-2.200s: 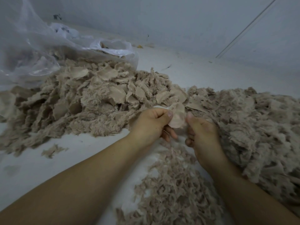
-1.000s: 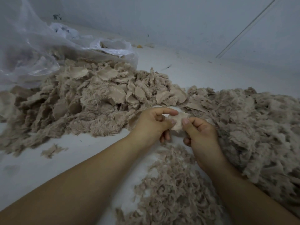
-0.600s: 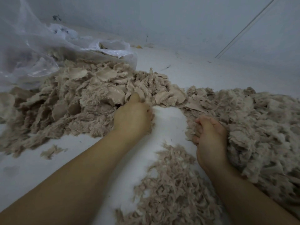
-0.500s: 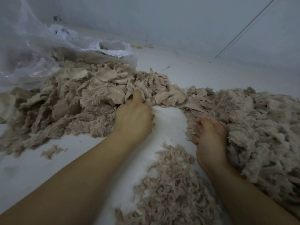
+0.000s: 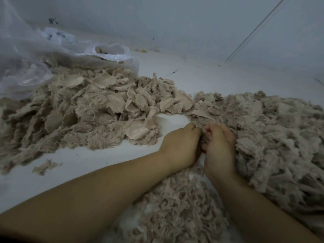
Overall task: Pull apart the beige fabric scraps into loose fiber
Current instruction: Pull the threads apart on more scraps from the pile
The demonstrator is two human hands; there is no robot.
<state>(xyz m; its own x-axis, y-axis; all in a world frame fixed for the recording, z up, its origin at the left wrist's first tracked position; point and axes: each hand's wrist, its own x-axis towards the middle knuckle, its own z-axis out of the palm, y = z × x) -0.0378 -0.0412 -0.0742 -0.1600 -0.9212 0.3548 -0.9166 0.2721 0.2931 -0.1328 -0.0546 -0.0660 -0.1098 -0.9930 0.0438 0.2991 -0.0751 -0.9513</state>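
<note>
The left hand (image 5: 182, 146) and right hand (image 5: 219, 146) are close together, fingers curled around a bit of beige stuff; it may be a scrap, but it is mostly hidden. Scraps (image 5: 84, 109) lie piled on the left beside a plastic bag (image 5: 35, 55). Fluffy fiber (image 5: 280, 137) sits on the right. No writing can be read.

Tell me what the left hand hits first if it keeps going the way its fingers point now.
Probably the right hand: the left hand points right and slightly away, knuckles nearly touching it. Past that lies the pile of pulled fiber. Depth is unclear, and whether a scrap sits between them is hidden.
</note>
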